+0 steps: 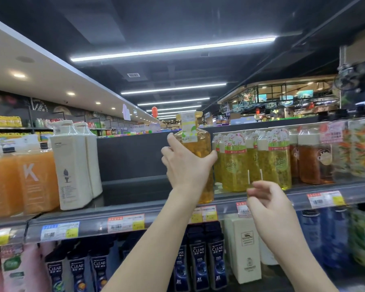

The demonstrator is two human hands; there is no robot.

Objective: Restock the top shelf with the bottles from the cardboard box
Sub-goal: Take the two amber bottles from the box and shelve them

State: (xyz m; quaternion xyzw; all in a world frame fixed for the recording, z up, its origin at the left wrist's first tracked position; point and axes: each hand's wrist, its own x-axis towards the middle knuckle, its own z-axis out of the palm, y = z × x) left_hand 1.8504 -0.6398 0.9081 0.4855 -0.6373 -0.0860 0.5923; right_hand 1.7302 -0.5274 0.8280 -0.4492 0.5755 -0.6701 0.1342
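A: Currently, what is nearest the shelf edge?

B: The right hand (pixel 269 204), empty, fingers loosely curled, just below the top shelf (pixel 135 202). The left hand (pixel 185 165) grips an amber pump bottle (pixel 196 148) round its body, upright at the shelf's front lip.

A: Progress?

B: Partial, I judge. Matching yellow bottles (pixel 253 161) stand on the shelf right of the held one; a bare gap runs left to the cream bottles (pixel 76 163). The cardboard box is out of view, so remaining stock is unknown.
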